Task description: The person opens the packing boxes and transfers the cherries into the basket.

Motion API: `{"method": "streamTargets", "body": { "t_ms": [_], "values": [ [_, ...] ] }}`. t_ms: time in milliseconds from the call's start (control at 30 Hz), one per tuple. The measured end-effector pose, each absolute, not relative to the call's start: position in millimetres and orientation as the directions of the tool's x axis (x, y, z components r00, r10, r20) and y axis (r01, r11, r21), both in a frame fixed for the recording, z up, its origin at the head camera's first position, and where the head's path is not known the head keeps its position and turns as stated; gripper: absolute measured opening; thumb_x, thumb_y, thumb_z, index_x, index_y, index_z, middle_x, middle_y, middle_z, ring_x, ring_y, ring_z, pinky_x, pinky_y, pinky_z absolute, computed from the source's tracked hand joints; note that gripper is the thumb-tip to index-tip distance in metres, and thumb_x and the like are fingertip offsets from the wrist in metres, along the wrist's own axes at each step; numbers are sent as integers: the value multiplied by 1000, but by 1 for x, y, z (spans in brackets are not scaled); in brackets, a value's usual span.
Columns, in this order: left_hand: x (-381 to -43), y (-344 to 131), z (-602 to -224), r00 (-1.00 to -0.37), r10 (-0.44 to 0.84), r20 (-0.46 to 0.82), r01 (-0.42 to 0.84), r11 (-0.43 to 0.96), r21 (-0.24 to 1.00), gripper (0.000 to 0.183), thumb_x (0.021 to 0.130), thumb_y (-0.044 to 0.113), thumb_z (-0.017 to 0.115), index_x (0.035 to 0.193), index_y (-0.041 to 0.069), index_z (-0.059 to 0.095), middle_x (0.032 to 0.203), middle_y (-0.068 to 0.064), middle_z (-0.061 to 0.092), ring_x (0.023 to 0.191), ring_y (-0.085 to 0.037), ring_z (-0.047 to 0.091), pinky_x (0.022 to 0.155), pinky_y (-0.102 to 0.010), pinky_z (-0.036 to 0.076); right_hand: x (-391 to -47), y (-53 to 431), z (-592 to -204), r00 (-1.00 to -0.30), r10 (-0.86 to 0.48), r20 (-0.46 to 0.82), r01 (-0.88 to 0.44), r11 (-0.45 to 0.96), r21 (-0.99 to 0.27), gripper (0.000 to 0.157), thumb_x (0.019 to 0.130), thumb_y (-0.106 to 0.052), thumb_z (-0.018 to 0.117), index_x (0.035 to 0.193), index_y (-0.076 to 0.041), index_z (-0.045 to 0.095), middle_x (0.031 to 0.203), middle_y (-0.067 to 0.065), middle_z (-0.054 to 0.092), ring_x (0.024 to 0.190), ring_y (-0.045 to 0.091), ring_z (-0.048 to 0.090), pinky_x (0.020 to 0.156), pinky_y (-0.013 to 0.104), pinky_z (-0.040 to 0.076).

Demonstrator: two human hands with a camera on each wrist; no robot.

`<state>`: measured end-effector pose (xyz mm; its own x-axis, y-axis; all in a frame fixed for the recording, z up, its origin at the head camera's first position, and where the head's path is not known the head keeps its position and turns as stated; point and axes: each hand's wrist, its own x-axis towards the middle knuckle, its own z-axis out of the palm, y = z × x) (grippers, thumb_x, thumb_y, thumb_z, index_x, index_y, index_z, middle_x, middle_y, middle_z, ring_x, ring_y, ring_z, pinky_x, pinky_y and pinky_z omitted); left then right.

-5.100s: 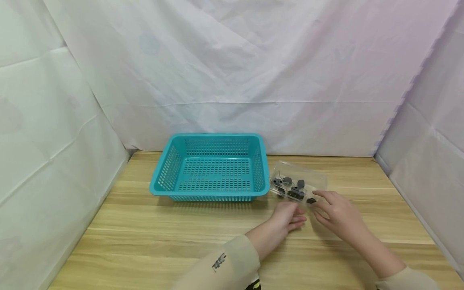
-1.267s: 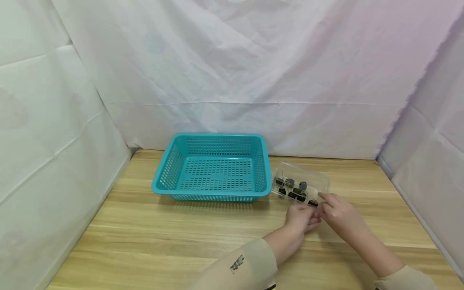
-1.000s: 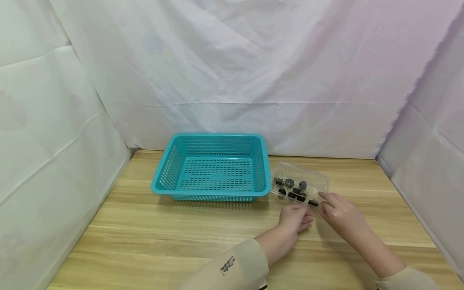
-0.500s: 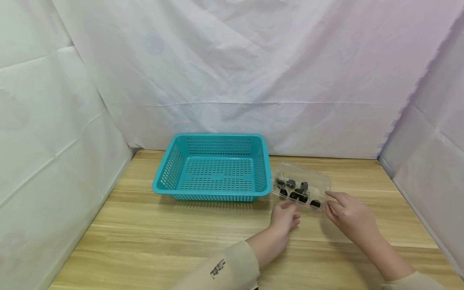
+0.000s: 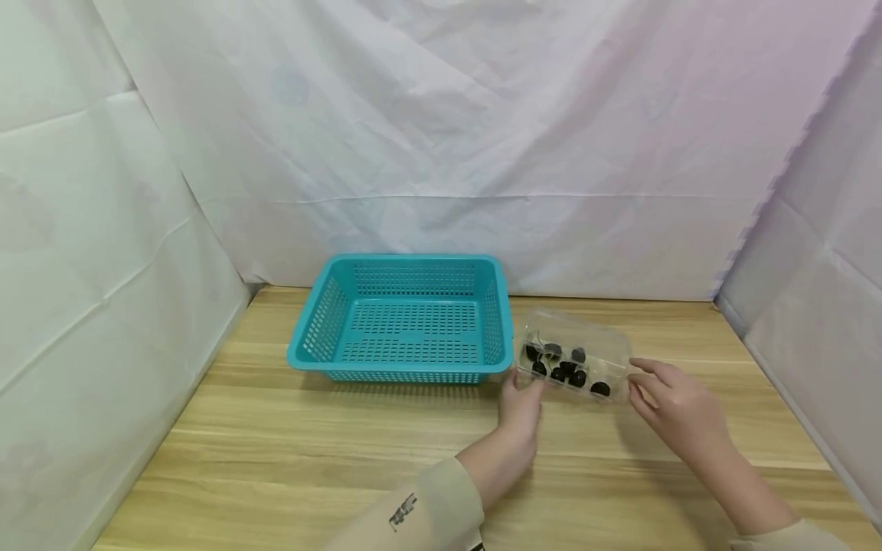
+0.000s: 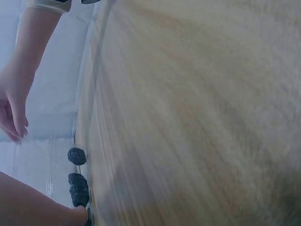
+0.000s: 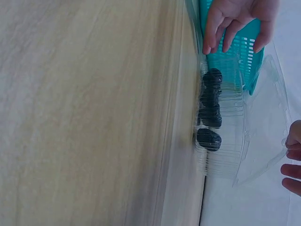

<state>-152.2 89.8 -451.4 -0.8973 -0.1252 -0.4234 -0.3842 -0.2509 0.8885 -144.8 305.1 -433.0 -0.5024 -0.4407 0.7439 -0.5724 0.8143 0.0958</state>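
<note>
A clear plastic clamshell box (image 5: 613, 360) holding several dark, roundish pieces (image 7: 209, 139) lies on the table just right of the turquoise basket (image 5: 506, 321). Its see-through lid (image 7: 265, 122) stands raised at an angle in the right wrist view. My left hand (image 5: 520, 409) is at the box's near left corner, beside the basket, fingers extended and spread around that end. At the opposite end is my right hand (image 5: 678, 405), its fingers apart and fingertips right at the plastic edge. The right wrist view shows its fingertips by the lid's edge.
Inside, the basket shows its bare slotted bottom. White cloth (image 5: 441, 153) hangs behind the wood-grain table (image 5: 310, 459) and along both sides. A small gap lies between the basket and the box.
The left hand has gone left along the box's front, from near its right end to its left corner. The right hand has shifted slightly right, and the box a little with it.
</note>
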Motion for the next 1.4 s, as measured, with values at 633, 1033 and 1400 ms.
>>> {"method": "streamTargets", "body": {
  "t_ms": [633,1033,1400],
  "values": [
    [-163,70,-457,-952,47,-301,-302,-15,953,87,77,-1,70,153,11,29,152,-19,35,133,-41,38,102,-49,41,-149,320,-427,-577,-324,750,-596,795,-115,41,96,-30,45,84,3,65,101,17,68,85,34,65,89,1,32],
    [-173,66,-451,-953,188,-236,-181,269,946,97,77,14,82,154,21,23,149,-18,39,130,-39,43,103,-56,37,-156,328,-414,-703,-173,690,-512,797,-321,17,76,12,69,89,1,67,102,14,70,106,-19,43,89,1,31],
    [-178,64,-454,-935,285,-212,-121,306,944,109,71,16,89,155,25,20,153,-12,35,133,-37,40,104,-54,36,-165,336,-404,-809,-75,583,-417,772,-480,13,86,4,69,91,-8,70,107,11,70,93,-20,50,73,1,41]
  ]
}}
